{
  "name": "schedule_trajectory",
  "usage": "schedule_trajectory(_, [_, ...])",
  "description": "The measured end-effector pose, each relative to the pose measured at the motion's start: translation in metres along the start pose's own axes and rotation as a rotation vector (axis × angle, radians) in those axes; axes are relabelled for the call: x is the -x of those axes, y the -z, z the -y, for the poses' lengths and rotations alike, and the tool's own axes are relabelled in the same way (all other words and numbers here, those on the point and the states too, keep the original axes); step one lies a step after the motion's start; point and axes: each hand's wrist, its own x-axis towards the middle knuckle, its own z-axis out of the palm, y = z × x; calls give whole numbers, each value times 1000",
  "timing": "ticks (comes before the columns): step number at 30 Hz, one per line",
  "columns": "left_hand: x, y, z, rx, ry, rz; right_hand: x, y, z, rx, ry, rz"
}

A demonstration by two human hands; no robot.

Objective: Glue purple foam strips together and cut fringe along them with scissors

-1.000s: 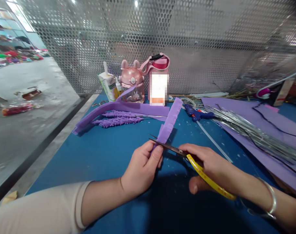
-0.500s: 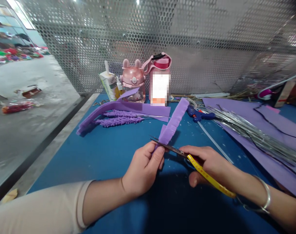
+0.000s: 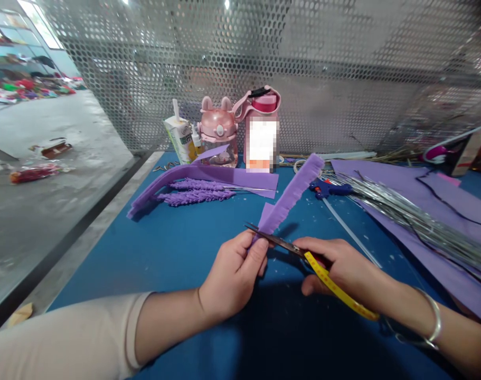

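My left hand pinches the near end of a purple foam strip, whose right edge is cut into a fringe. The strip slants up and away to the right. In my right hand is a pair of scissors, their dark blades lying across the strip just above my left thumb. Yellow measuring tape hangs from the scissors' handle toward my right wrist. Beyond my hands, two purple fringed flower stems lie beside longer uncut purple strips.
At the back stand a drink carton, a rabbit-eared pink bottle and a taller pink bottle. A blue glue gun, a wire bundle and purple sheets lie right. Perforated metal panel closes off the back.
The free end of the fringed strip has swung slightly right and away, and it looks straighter. My right thumb has shifted a little left; both hands keep their holds.
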Motion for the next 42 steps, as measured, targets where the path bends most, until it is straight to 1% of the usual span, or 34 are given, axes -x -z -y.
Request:
schedule_trajectory(3, [0,-1,2,51,26,0,-1,1,0,59,10,-14])
schedule_trajectory(6, [0,0,5,104,52,26,-1,4,-1,107,20,-12])
schedule_trajectory(10, [0,0,6,145,79,56,0,11,7,85,-44,63])
schedule_trajectory(14, [-1,0,6,158,74,21,2,20,20,37,-139,144])
schedule_trajectory(17, [-2,0,6,149,65,-16,3,22,22,44,-152,171])
schedule_trajectory(21, [-2,0,6,86,23,-15,4,16,12,48,-102,134])
schedule_trajectory(24, [-1,0,7,57,9,-4,5,11,7,43,-96,114])
schedule_trajectory(27, [0,0,7,52,10,5,5,10,8,55,-92,106])
schedule_trajectory(33, [0,0,7,47,-27,20,2,10,12,55,-34,97])
schedule_trajectory(38, [0,0,5,29,-48,28,0,5,11,94,46,18])
schedule_trajectory(42, [1,0,5,48,-25,40,-1,2,7,124,89,-23])
